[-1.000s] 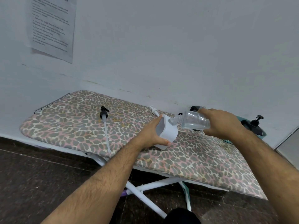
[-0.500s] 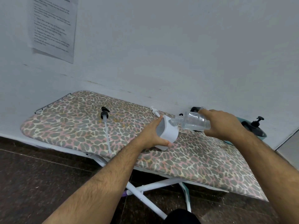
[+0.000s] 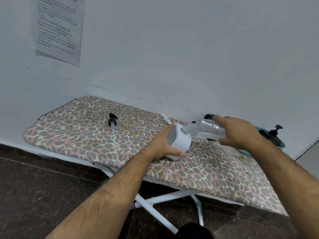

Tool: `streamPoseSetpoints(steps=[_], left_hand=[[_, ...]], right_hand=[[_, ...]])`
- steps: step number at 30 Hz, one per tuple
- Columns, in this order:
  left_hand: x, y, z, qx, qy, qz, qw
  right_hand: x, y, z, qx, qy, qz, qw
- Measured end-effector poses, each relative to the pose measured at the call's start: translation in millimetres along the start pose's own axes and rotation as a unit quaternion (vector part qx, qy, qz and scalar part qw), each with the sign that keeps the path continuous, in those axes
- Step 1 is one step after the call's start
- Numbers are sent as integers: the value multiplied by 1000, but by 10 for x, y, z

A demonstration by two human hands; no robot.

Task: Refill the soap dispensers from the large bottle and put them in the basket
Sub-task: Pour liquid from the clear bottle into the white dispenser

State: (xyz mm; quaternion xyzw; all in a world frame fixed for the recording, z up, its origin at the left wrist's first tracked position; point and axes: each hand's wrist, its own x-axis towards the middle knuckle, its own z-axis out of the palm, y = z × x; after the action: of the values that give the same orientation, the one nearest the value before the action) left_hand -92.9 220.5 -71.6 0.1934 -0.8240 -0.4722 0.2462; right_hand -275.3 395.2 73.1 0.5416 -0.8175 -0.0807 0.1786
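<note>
I hold the white soap dispenser (image 3: 179, 141) in my left hand (image 3: 165, 144), fingers curled around its body, and it leans to the right on the ironing board (image 3: 77, 128). My right hand (image 3: 238, 133) wraps around the clear large bottle (image 3: 208, 129), which lies almost flat with its neck down at the opening of the dispenser. Compared with one second ago almost nothing has moved: the bottle is at the same tilt, the mouth is at the same place, and both hands keep their grip. I judge from this that the pouring goes on steadily and the dispenser is not full yet, but I cannot see the liquid level through the white wall.

The white pump (image 3: 166, 119) lies on the board just beyond the dispenser, near the wall, so I think it belongs on this one when the filling is done. A black pump (image 3: 113, 121) with its long tube lies to the left, well apart. At the far right the teal basket (image 3: 280, 144) already carries a dark dispenser (image 3: 269, 136) with its pump on. So, in my judgement, one dispenser is finished and this one is in the middle.
</note>
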Motion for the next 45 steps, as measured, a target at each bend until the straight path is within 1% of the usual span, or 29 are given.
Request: streamPoseSetpoints(steps=[12, 22, 40, 45], left_hand=[[14, -17, -1, -3, -4, -16, 1000], [28, -33, 1, -3, 2, -4, 1000], [27, -42, 7, -9, -2, -15, 1000], [39, -51, 4, -3, -1, -3, 1000]], right_hand=[[13, 1, 6, -8, 4, -3, 1000], [13, -15, -30, -11, 5, -3, 1000], [12, -27, -49, -3, 4, -5, 1000], [16, -19, -53, -3, 1, -9, 1000]])
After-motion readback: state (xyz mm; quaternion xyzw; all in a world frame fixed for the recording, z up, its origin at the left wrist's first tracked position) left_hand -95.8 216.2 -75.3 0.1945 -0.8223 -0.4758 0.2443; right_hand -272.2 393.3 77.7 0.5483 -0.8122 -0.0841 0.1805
